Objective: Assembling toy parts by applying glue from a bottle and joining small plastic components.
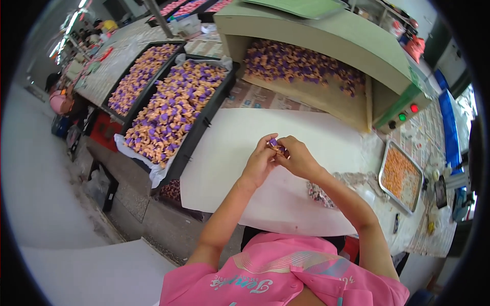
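Observation:
Over the white board, my left hand and my right hand meet with their fingertips together. Pinched between them is a small purple and peach figure, mostly covered by the fingers, so its exact kind is hard to make out. Many similar purple and peach pieces fill a lined black tray to the left of my hands. Below my right forearm lies a clear plastic bag of small mixed-colour bits.
Ahead stands a beige machine with a wide opening; more pieces lie inside. Its side carries a red and a green button. A second black tray sits at far left. To the right is a metal tray of small orange parts.

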`<action>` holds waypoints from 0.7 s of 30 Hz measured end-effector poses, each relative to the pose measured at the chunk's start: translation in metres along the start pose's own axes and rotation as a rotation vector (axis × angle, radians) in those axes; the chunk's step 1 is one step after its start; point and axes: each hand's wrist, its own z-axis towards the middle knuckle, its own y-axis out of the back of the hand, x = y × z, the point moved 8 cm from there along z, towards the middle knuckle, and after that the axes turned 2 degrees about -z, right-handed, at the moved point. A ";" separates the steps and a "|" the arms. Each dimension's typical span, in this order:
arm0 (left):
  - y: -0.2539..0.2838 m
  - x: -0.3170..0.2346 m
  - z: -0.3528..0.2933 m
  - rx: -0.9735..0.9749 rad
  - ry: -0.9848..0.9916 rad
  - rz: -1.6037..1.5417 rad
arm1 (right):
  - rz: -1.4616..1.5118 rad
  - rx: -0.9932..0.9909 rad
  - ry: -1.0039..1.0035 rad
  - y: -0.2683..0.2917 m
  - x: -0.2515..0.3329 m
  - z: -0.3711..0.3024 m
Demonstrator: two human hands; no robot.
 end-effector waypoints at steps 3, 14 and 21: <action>0.017 -0.019 -0.002 0.012 0.050 -0.401 | -0.070 -0.094 0.138 -0.001 0.048 0.016; 0.070 -0.229 0.008 -0.192 -0.417 -0.485 | 0.206 0.062 0.290 0.017 0.124 -0.010; 0.102 -0.312 -0.006 -0.320 -0.619 0.201 | 0.196 0.172 0.138 0.021 0.080 -0.067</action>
